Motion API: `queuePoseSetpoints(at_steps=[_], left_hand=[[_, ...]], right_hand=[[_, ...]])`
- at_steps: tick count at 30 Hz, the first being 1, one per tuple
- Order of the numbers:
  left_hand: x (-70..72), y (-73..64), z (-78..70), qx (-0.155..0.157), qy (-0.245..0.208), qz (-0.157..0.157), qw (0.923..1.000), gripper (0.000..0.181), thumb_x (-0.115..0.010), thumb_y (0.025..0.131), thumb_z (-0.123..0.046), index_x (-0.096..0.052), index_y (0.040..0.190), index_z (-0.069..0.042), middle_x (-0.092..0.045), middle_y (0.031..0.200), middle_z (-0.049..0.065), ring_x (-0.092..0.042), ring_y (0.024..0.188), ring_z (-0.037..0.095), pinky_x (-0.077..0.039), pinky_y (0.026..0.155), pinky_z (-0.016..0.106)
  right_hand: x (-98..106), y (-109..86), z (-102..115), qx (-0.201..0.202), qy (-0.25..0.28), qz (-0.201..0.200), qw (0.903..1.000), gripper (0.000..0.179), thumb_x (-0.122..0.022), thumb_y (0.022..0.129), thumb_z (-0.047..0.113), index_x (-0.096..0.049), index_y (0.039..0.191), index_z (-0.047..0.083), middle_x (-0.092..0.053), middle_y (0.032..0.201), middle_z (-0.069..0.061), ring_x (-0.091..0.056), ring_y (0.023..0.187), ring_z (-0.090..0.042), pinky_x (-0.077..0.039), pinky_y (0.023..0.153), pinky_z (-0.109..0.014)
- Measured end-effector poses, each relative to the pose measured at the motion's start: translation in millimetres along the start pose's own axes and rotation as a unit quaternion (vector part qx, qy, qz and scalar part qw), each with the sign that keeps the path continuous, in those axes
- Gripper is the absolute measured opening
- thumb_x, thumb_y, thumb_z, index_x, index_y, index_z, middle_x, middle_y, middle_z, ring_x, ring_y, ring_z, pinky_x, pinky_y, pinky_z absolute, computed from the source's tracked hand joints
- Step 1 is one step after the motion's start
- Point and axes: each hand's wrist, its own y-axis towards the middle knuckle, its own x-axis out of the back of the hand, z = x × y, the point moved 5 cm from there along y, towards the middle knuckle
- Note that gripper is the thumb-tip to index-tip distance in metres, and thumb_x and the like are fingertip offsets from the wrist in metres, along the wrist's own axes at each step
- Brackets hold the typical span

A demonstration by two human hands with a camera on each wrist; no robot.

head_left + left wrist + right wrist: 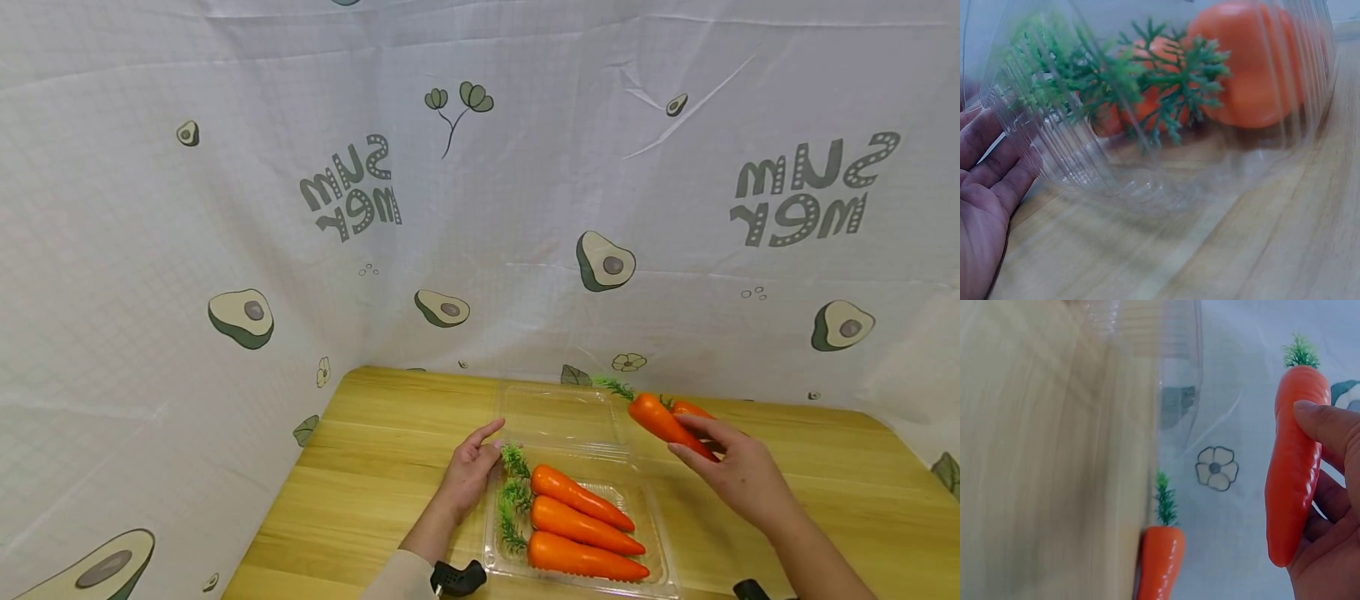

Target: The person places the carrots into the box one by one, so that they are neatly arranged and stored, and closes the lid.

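My right hand [742, 479] holds an orange carrot [658, 417] with a green leafy top, raised over the table right of a clear plastic container. In the right wrist view the thumb lies along the upper part of the carrot [1294, 469], fingers behind it. My left hand [468, 475] touches the left side of the container [656, 533], fingers extended. Inside the container three carrots [588, 521] lie side by side, leafy tops toward the left hand. In the left wrist view the fingers [988, 150] rest against the ribbed clear wall [1072, 150].
Behind the container its clear lid [562, 412] lies folded back, open. Another carrot [692, 408] lies on the wooden table [360, 467] at the back, partly hidden by the held one. A white avocado-print curtain [517, 208] hangs behind and to both sides of the table.
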Motion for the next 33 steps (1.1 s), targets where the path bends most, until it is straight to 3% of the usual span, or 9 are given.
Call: queuePoseSetpoints(at_steps=[4, 12, 23, 30, 33], left_hand=[[-0.2, 0.7, 0.1, -0.002, 0.004, -0.002, 1.0, 0.049, -0.052, 0.108, -0.022, -0.044, 0.154, -0.006, -0.047, 0.067, -0.011, -0.047, 0.066, 0.002, -0.043, 0.067, 0.018], [-0.5, 0.9, -0.8, -0.004, 0.015, -0.009, 0.9998, 0.049, -0.052, 0.108, -0.021, -0.045, 0.153, -0.004, -0.046, 0.067, -0.011, -0.045, 0.065, 0.001, -0.041, 0.067, 0.018], [-0.1, 0.5, -1.5, -0.004, 0.008, -0.006, 0.9999, 0.05, -0.052, 0.108, -0.021, -0.044, 0.153, -0.003, -0.047, 0.067, -0.011, -0.044, 0.063, 0.001, -0.041, 0.065, 0.018], [0.6, 0.8, -0.8, -0.003, 0.011, -0.008, 0.9999, 0.049, -0.052, 0.108, -0.022, -0.045, 0.153, -0.005, -0.06, 0.078, -0.012, -0.057, 0.079, 0.0, -0.047, 0.078, 0.017], [0.7, 1.1, 0.0, -0.003, 0.014, -0.008, 0.9999, 0.048, -0.052, 0.108, -0.022, -0.046, 0.153, -0.006, -0.059, 0.077, -0.011, -0.057, 0.081, 0.001, -0.047, 0.08, 0.017]], right_hand=[[0, -2.7, 12, 0.023, 0.005, -0.016, 0.9996, 0.05, -0.08, 0.09, 0.027, -0.066, 0.132, 0.004, -0.067, 0.126, -0.027, -0.068, 0.101, -0.037, -0.054, 0.064, -0.017], [-2, -9.4, 32, 0.064, 0.004, -0.021, 0.9977, 0.043, -0.084, 0.086, 0.024, -0.071, 0.125, 0.012, -0.07, 0.121, -0.015, -0.057, 0.092, 0.002, -0.055, 0.068, -0.017], [-12, -21.4, 56, 0.138, 0.026, -0.031, 0.9896, 0.04, -0.087, 0.08, 0.014, -0.074, 0.118, 0.013, -0.074, 0.101, 0.0, -0.06, 0.083, 0.005, -0.057, 0.065, -0.021], [-26, -30.6, 64, 0.127, 0.024, 0.008, 0.9916, 0.039, -0.087, 0.081, 0.02, -0.075, 0.118, 0.016, -0.074, 0.108, 0.003, -0.06, 0.086, 0.004, -0.058, 0.068, -0.021], [-33, -35.0, 67, 0.125, 0.037, 0.028, 0.9911, 0.039, -0.086, 0.082, 0.021, -0.075, 0.119, 0.018, -0.074, 0.108, 0.003, -0.061, 0.085, 0.004, -0.058, 0.068, -0.021]])
